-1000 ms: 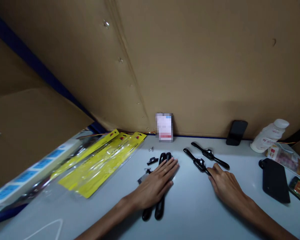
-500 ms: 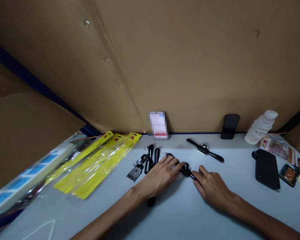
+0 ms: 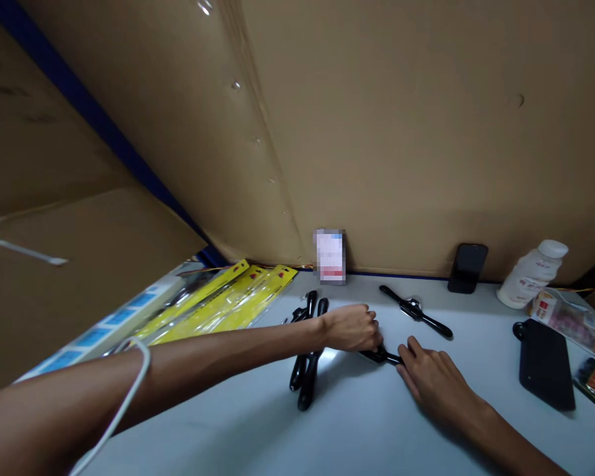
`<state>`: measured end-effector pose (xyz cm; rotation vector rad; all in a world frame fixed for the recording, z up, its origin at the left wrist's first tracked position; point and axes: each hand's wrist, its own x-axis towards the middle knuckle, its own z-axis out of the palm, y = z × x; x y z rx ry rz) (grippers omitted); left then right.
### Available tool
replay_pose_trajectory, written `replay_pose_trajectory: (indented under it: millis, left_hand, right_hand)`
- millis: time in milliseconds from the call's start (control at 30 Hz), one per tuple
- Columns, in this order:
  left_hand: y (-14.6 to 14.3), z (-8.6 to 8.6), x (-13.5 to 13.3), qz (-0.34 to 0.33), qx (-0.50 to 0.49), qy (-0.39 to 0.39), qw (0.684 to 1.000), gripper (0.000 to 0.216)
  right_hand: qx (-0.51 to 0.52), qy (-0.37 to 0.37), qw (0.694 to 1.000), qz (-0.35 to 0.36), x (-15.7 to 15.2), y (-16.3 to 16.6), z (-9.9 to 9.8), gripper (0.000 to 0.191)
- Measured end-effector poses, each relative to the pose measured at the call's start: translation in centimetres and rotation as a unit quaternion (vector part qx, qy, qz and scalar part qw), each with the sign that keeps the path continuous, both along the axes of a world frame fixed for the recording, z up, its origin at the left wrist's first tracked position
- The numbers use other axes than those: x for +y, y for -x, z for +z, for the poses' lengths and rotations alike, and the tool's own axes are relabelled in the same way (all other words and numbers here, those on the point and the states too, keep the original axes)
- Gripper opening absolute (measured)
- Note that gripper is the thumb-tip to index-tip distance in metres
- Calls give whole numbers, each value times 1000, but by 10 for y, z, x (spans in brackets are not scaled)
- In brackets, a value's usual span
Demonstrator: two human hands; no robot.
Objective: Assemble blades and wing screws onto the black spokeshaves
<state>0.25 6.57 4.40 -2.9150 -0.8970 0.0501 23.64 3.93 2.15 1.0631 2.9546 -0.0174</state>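
Observation:
My right hand (image 3: pixel 434 373) grips one handle of a black spokeshave (image 3: pixel 375 356) that lies low over the table. Over the middle of this tool my left hand (image 3: pixel 353 327) is closed, fingers curled down onto it; which part they pinch is hidden. Beneath and beside my left wrist lie two more black spokeshaves (image 3: pixel 308 390), side by side with their handles pointing toward me. Another spokeshave (image 3: pixel 415 311) rests alone behind my right hand, its metal middle showing.
Yellow-backed plastic packages (image 3: pixel 272 287) lie at the left beside a white power strip (image 3: pixel 86 337). A blurred-out phone-like screen (image 3: pixel 331 258) leans on the cardboard wall, as does a dark phone (image 3: pixel 468 268). At right are a white bottle (image 3: pixel 530 274), a black case (image 3: pixel 545 363) and food packets (image 3: pixel 578 317).
My left hand has closed from a flatter spread into a fist over the spokeshave, its forearm swinging across the packages. My right hand keeps its grip. The view has shifted and tilted.

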Motion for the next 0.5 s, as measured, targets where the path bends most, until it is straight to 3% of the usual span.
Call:
replay_pose_trajectory:
  millis: [167,333,400,500]
  left_hand:
    - [4,-8,-1,21,-1,25,999,18]
    - [2,-11,-4,-12,-7,11,1000,18]
    - [-6,-10,-9,28,11,12,999,18]
    - [-22,-8,-18,165,37,29,985,23]
  right_hand:
    - [-7,-20,1000,-1,2,0,-7,13]
    - [-32,-41,998,-19,-3,7,-11,12]
    - [-23,-28,999,-21,-8,11,-12,13]
    - [10,-10,1000,-17,-16,15,-16,16]
